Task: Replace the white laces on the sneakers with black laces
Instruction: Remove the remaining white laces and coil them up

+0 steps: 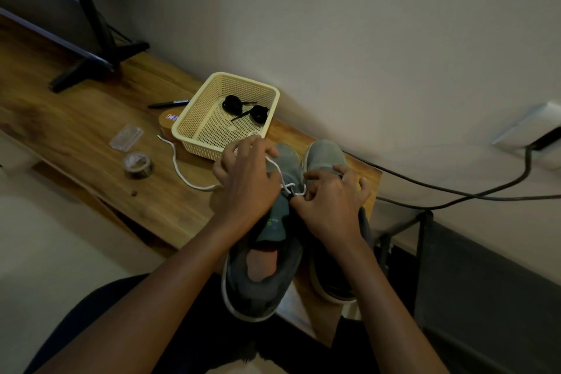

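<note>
The left grip is clenched round the white lace, holding it taut above the near grey sneaker. The right grip pinches the same lace at the eyelets. The lace is thin and partly unthreaded, its loose end trailing over the wooden worktop. A second grey sneaker stands just beside the first. Beyond the toes, a cream basket holds two coiled black laces.

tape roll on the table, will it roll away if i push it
Probably not: the tape roll lies flat on the table, hole up, so it should slide. It looks hollow, so likely light.
</note>
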`<state>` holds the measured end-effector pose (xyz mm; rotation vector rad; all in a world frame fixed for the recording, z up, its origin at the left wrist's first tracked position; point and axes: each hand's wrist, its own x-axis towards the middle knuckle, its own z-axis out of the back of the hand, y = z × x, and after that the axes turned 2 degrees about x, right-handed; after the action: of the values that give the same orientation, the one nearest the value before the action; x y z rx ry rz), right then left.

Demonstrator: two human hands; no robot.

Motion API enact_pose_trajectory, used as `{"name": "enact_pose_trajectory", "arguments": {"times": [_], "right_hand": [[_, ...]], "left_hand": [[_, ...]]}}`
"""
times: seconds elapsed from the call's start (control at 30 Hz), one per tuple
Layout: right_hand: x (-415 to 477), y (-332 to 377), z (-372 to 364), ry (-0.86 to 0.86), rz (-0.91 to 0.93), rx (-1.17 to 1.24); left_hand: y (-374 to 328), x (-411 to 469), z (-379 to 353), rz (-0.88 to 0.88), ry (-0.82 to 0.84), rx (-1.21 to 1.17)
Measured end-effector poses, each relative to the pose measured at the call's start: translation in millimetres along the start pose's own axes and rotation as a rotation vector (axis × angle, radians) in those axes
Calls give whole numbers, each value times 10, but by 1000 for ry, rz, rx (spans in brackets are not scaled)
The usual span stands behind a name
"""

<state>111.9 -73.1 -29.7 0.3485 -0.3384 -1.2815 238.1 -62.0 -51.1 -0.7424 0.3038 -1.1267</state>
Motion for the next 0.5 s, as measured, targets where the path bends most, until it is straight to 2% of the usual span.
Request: {"name": "enact_pose_trajectory", "arguments": {"times": [0.13,0.2,0.37,0.5], "right_hand": [[14,-14,-16,15,0,-4],[17,-14,-28,32,1,-4],[22,-29,-37,15,1,-5],[27,-35,-40,12,1,-16]], "left_hand": [[2,-22,-14,-111,247,255],[1,-36,-19,-105,293,338],[-18,-54,-26,-99,237,350],[13,-63,-63,-46,141,231]]}}
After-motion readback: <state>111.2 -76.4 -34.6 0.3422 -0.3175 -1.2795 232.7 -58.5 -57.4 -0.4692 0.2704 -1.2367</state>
